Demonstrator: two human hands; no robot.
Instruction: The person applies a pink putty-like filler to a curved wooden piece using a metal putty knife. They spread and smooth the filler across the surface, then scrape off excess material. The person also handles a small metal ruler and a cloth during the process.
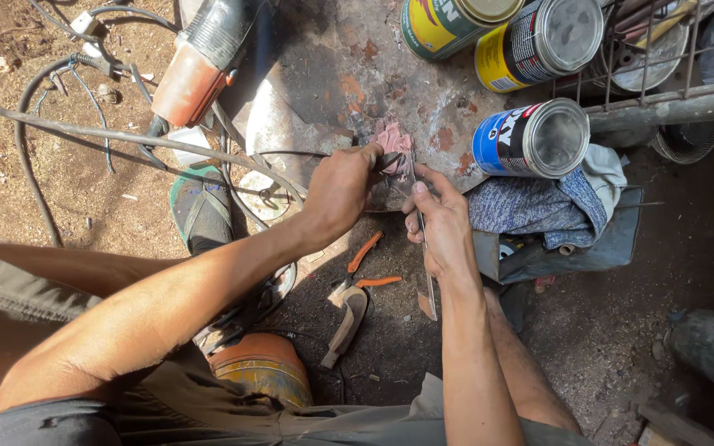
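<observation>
Your left hand (342,188) pinches a small tool against the pink lump (395,144) at the metal slab's (316,74) near edge. Your right hand (442,223) is closed around a thin blade (426,272) just beside it; the blue can (530,139) crowds the right, with open dirt (390,330) below.

Hard sunlight floods the scene from above, casting deep, sharp-edged shadows across the dirt ground (68,190). Glare whitens the can lids (559,136). Focus is crisp throughout, with mild wide-angle stretching at the edges.

Three round tins lie on their sides: a green-yellow one (444,25), a yellow-black one (539,41), a blue-black one (530,139).
</observation>
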